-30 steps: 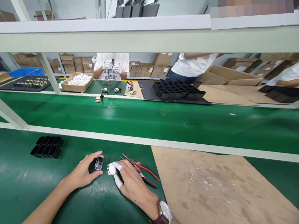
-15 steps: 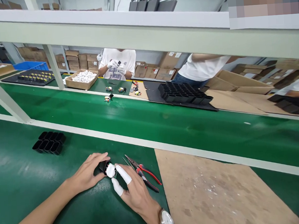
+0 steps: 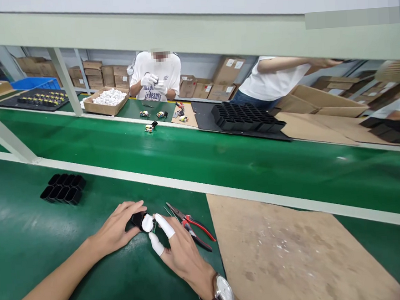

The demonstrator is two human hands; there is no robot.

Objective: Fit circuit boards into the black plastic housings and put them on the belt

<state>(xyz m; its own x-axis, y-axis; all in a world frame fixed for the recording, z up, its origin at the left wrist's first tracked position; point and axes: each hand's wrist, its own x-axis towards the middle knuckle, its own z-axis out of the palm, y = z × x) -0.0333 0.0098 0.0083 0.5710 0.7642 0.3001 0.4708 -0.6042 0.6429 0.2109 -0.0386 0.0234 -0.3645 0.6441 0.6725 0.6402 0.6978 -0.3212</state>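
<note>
Between its fingers and thumb, my left hand (image 3: 118,226) holds a small black housing (image 3: 137,219). A round white part (image 3: 147,223), with a bit of green board beside it, sits at the housing's right-hand opening. My right hand (image 3: 183,254), with white covers on thumb and index finger and a watch on the wrist, pinches this part from the right. Pliers with red and black handles (image 3: 200,232) lie just behind my right hand, beside a thin metal tool. Several black cups (image 3: 64,189) stand grouped at the left on the green table.
A brown board (image 3: 278,249) covers the table at right. Behind a pale rail (image 3: 161,182) runs a green belt (image 3: 186,146) carrying a small circuit assembly (image 3: 150,127). Across it, a person in white gloves (image 3: 154,80) works near a box of white parts (image 3: 104,108) and black trays (image 3: 246,119).
The view has tilted down slightly. The circuit assembly on the belt has moved a little to the right. The white part sits slightly differently at the housing, still between my hands.
</note>
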